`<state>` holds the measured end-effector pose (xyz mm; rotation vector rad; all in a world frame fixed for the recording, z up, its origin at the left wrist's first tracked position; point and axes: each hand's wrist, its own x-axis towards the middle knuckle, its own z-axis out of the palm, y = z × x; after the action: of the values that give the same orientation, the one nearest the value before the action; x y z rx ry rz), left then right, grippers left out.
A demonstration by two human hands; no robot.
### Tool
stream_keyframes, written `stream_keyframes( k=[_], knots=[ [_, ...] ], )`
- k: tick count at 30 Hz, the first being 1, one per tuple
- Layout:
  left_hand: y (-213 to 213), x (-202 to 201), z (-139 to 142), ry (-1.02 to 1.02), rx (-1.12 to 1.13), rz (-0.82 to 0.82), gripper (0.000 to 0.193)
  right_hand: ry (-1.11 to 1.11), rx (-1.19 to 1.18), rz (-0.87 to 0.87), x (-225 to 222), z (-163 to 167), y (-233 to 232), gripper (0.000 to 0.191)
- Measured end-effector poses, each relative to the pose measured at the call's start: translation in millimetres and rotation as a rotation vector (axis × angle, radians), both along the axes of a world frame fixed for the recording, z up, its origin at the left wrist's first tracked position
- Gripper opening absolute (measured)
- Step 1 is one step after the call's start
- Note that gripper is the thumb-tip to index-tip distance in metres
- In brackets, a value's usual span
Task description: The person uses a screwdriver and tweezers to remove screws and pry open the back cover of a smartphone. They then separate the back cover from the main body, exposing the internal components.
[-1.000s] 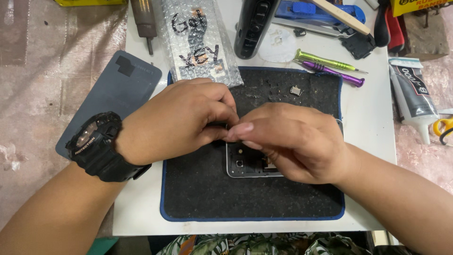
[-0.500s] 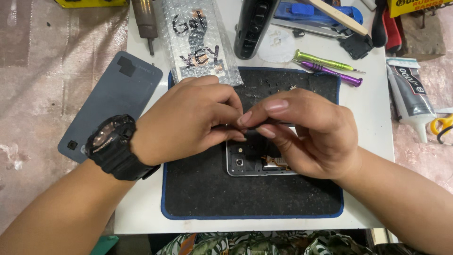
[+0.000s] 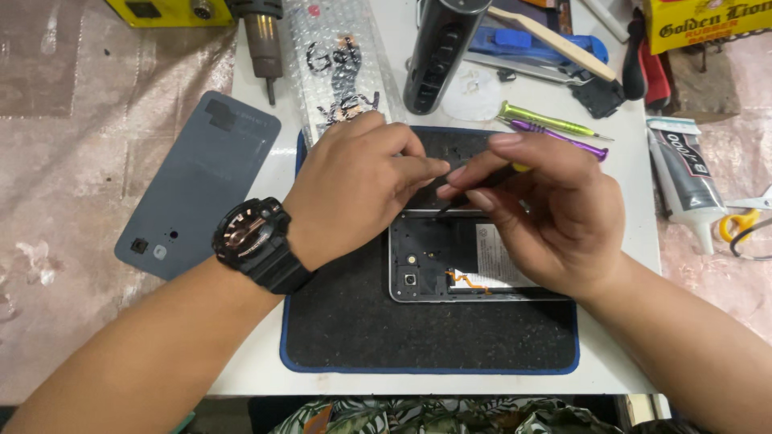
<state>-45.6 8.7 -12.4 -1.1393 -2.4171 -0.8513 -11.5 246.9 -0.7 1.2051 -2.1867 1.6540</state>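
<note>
An opened phone lies face down on a black mat with a blue edge, its inner frame, a white label and an orange flex strip showing. My left hand, with a black watch on its wrist, rests at the phone's upper left edge, fingers curled and pinching near the top edge. My right hand holds a thin dark tool with a yellow part behind my fingers; the tip meets the phone's top edge by my left fingertips. My hands hide the upper part of the phone.
The phone's grey back cover lies left of the mat. Behind the mat are a bubble-wrap bag, a black cylinder, green and purple screwdrivers and a blue tool. A glue tube and scissors lie at the right.
Both hands have lifted off the phone's middle toward its top edge, which uncovers the lower part of the phone. The view has shifted a little.
</note>
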Motion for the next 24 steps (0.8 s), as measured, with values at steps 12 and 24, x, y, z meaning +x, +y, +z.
stream_keyframes(
  k=[12, 24],
  knots=[
    [-4.0, -1.2, -2.0, 0.016, -0.004, 0.009, 0.033, 0.02, 0.024, 0.015, -0.7, -10.8, 8.0, 0.052],
    [-20.0, 4.9, 19.9, -0.098, -0.108, -0.089, 0.012, 0.158, 0.108, -0.043, -0.9, 1.5, -1.3, 0.049]
  ],
)
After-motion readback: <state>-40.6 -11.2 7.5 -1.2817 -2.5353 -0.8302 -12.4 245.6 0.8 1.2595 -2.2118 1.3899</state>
